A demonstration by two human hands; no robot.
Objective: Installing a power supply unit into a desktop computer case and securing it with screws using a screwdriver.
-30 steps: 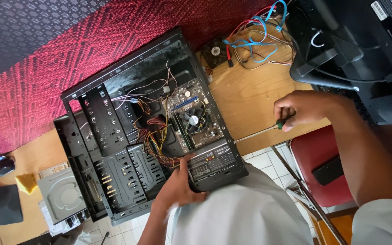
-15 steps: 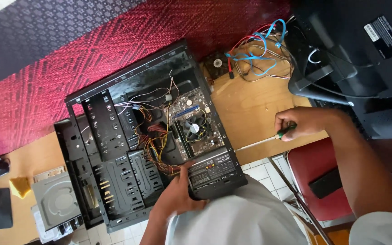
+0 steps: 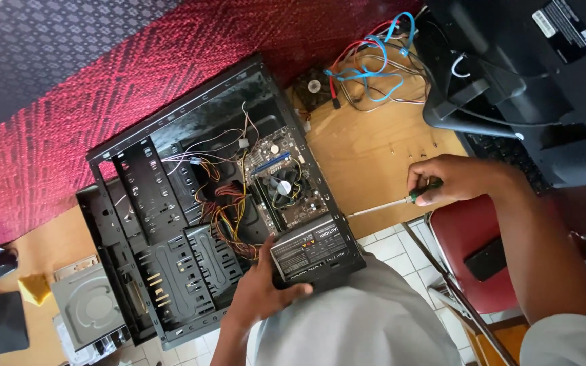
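Since prev frame, right hand (image 3: 452, 179) w/ green-handled screwdriver (image 3: 395, 202) shifts toward frame centre-right, clenched on it; left hand (image 3: 260, 290) grasps grey boxy power supply (image 3: 312, 249) in black open metal PC case (image 3: 191, 217), lower centre.

Grey rectangular label (image 3: 310, 249) atop power supply at case's near edge, white sticker (image 3: 548, 23) on black monitor back top right

Seen from above, the person wears a plain light grey garment (image 3: 367, 318) covering the torso at the bottom of the view. A short sleeve (image 3: 568, 342) of the same pale grey ends at the right upper arm. Both forearms are bare, and both hands, left hand (image 3: 259, 295) and right hand (image 3: 452, 177), wear no gloves, rings or watch.
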